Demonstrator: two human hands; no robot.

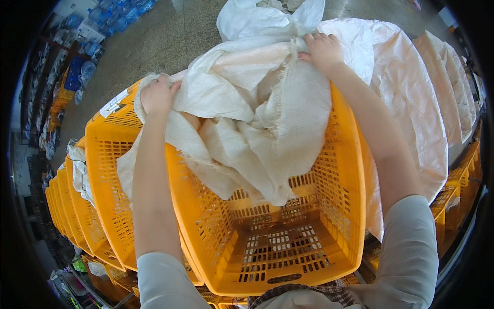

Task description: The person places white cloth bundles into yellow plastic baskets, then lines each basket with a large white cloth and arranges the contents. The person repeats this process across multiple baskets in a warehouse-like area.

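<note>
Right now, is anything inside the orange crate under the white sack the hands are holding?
Nothing visible: both the left hand and right hand grip the white woven sack, and the orange crate floor below shows bare.

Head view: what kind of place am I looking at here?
Probably a warehouse or packing floor. Both hands, left hand and right hand, grip a white woven sack over an orange plastic crate. More orange crates are lined up at the left, on a bare concrete floor.
</note>
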